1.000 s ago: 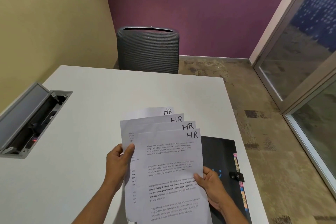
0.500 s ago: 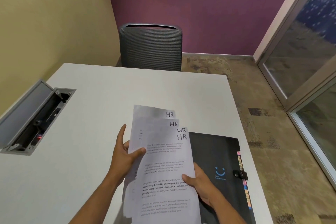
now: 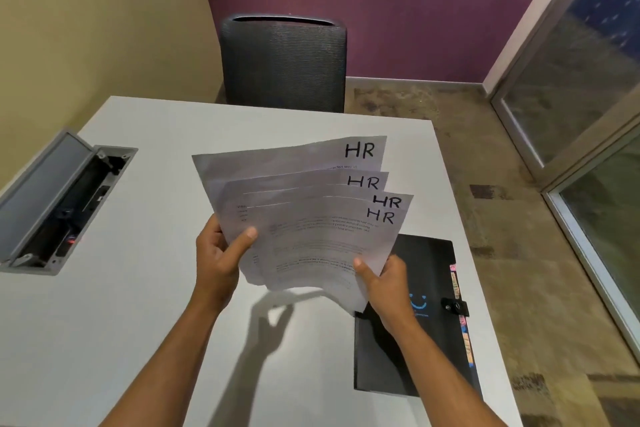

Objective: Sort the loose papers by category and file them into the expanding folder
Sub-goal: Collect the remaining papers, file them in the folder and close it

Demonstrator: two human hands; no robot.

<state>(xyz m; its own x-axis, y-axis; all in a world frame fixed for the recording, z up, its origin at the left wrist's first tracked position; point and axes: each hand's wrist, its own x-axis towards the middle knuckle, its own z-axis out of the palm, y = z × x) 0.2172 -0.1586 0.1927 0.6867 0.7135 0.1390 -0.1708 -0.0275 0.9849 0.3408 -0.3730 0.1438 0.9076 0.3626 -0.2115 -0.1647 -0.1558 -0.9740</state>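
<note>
The papers (image 3: 311, 218) were thin matt white sheets, the expanding folder (image 3: 433, 274) smooth black plastic, the tabletop (image 3: 138, 322) smooth matt white, and the chair back (image 3: 284, 62) coarse grey mesh fabric.

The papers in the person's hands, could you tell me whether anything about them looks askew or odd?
The papers are fanned unevenly, not squared: four "HR" corners show staggered, and the sheets bow between the left hand and right hand. The black folder lies clasped shut on the table.

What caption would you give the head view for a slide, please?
Both hands hold fanned HR papers above the closed black folder.
</note>
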